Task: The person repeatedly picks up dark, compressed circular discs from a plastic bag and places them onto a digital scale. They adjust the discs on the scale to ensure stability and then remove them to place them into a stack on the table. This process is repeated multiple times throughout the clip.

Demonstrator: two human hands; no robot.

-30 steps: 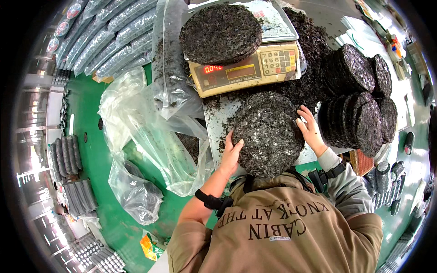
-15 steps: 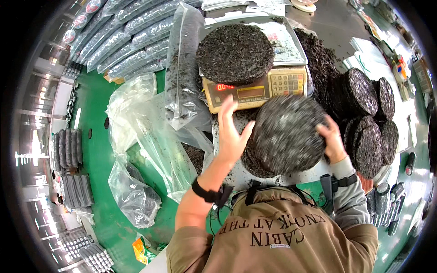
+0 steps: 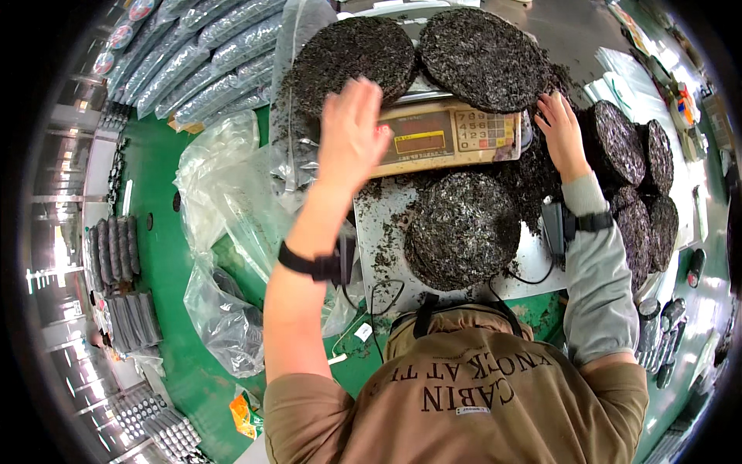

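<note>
Two round, dark cakes of what looks like dried seaweed lie side by side at the yellow weighing scale (image 3: 495, 151). The left cake (image 3: 348, 58) overhangs the scale's left side; the right cake (image 3: 487, 62) covers the right of its pan. My left hand (image 3: 352, 131), slightly blurred, is over the left cake's lower edge with fingers stretched out; contact is unclear. At the right cake's lower right rim, my right hand (image 3: 560, 131) has its fingers extended and seems to touch it. Nearer me, a small stack of similar cakes (image 3: 464, 228) sits on the pale tabletop.
More stacked cakes (image 3: 618, 147) stand at the right, beside loose dark flakes (image 3: 533, 178). Filled plastic bags (image 3: 224, 54) are piled at the far left. Crumpled clear plastic (image 3: 216, 170) hangs over the green floor. A thin cable (image 3: 541, 277) crosses the table's near edge.
The cake between my hands has gone forward onto the scale's right side. The cake that was there sits farther left. Both hands have moved forward and the near stack is uncovered.
</note>
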